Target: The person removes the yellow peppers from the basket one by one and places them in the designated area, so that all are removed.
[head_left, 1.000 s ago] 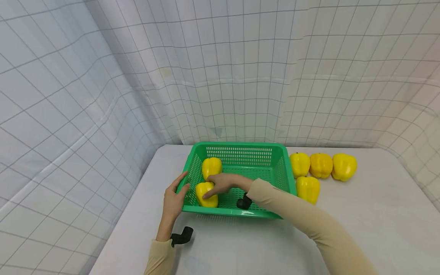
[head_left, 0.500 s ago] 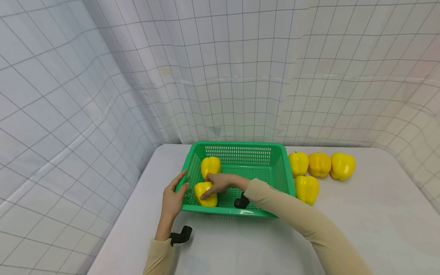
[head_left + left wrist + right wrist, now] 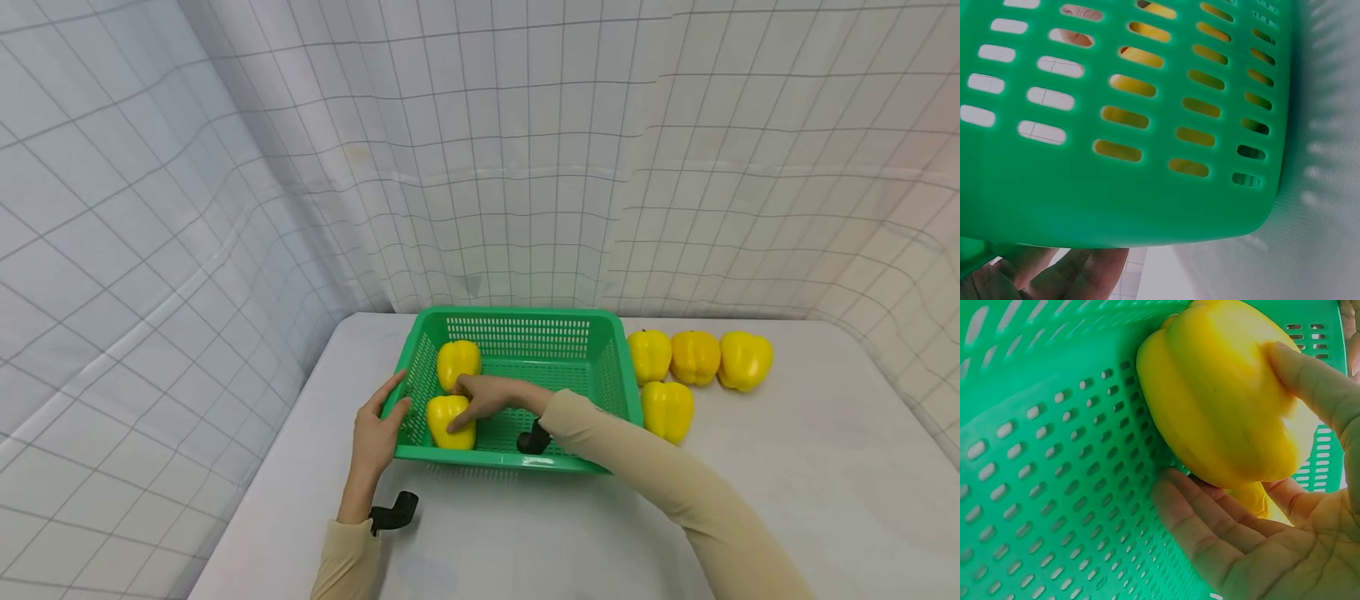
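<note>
A green plastic basket (image 3: 525,461) with slotted walls sits on the white table. My left hand (image 3: 375,435) holds its left rim; in the left wrist view some of its fingers (image 3: 1094,275) show past the basket's edge. Inside, at the front left, lies a yellow bell pepper (image 3: 448,421). My right hand (image 3: 486,398) reaches into the basket and grips this pepper, thumb on one side and fingers on the other, as the right wrist view shows. Behind it, along the left wall, another yellow bell pepper (image 3: 459,362) stands in the basket.
Right of the basket several yellow bell peppers lie on the table: one (image 3: 667,412) in front and a row behind it, with a deeper yellow pepper (image 3: 695,357) in the middle. White gridded cloth (image 3: 525,167) hangs at the back and sides.
The gripped pepper and my right hand shift slightly left, then back right by a small amount. My left hand stays on the rim.
</note>
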`<move>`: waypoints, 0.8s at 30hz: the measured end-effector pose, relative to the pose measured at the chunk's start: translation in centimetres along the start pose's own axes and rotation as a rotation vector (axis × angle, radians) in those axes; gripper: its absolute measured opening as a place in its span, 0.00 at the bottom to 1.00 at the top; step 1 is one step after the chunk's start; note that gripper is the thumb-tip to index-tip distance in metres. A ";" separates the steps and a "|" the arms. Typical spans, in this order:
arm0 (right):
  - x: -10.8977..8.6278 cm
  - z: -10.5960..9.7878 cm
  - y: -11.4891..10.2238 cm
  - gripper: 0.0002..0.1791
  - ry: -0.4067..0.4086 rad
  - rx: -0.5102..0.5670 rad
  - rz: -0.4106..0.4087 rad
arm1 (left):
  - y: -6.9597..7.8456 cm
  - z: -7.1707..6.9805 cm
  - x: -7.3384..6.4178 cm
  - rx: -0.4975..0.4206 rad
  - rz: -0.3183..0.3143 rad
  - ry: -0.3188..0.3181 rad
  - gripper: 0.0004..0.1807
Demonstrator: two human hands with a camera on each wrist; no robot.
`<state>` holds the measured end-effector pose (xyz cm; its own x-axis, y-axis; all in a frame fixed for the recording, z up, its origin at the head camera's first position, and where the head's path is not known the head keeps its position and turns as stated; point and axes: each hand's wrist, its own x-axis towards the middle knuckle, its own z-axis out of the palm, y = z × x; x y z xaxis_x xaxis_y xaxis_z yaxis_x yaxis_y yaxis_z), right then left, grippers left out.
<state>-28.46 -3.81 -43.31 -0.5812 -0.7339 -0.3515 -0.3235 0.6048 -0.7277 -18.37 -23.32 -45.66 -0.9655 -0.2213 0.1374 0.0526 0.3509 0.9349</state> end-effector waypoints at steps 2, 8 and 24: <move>-0.1 0.0 0.1 0.32 0.005 0.002 0.003 | -0.4 0.1 0.1 0.003 0.008 0.003 0.24; -0.5 -0.2 0.1 0.30 0.014 0.056 0.020 | -0.6 0.2 0.2 0.006 0.024 0.013 0.24; -2.0 -1.5 0.1 0.33 -0.023 0.198 0.019 | -0.6 0.1 0.2 0.016 0.016 0.016 0.24</move>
<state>-28.49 -1.77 -41.80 -0.5676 -0.7312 -0.3785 -0.1578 0.5478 -0.8216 -18.65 -23.50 -46.27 -0.9602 -0.2302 0.1580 0.0641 0.3691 0.9272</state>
